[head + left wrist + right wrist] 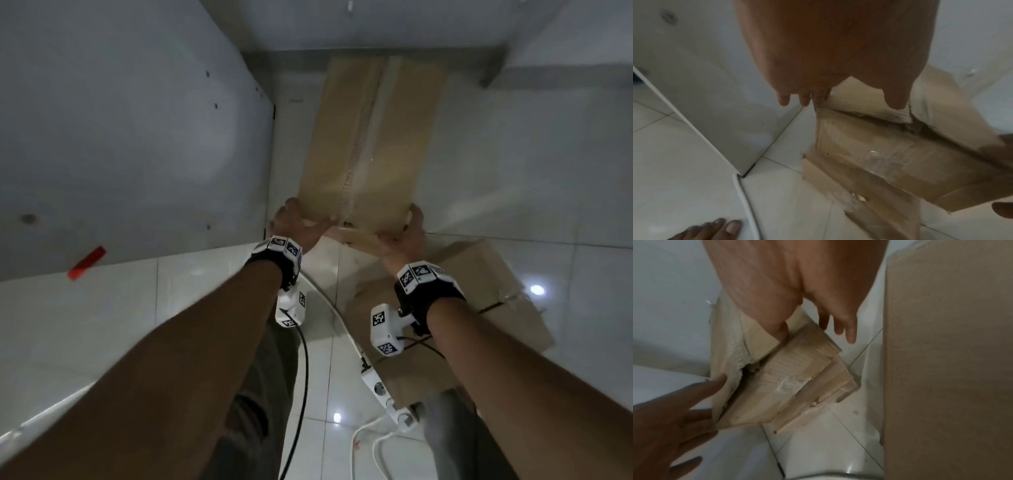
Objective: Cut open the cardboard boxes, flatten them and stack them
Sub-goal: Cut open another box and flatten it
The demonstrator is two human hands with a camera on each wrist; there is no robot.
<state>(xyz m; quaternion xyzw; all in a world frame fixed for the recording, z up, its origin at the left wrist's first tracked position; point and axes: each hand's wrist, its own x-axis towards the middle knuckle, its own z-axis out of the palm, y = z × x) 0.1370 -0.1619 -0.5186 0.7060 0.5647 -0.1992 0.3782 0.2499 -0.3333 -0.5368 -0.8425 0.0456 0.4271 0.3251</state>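
Note:
A flattened cardboard box with a taped seam down its middle stretches away from me towards the far wall. My left hand grips its near left corner and my right hand grips its near right corner. In the left wrist view the left hand has its thumb on one face of the flattened cardboard and its fingers along the edge. The right hand pinches the same cardboard the same way. A second, closed cardboard box sits on the floor under my right forearm.
A white cabinet panel stands at the left with a strip of red tape on it. A white power strip and its cable lie on the tiled floor between my legs. A bare foot shows at the bottom of the left wrist view.

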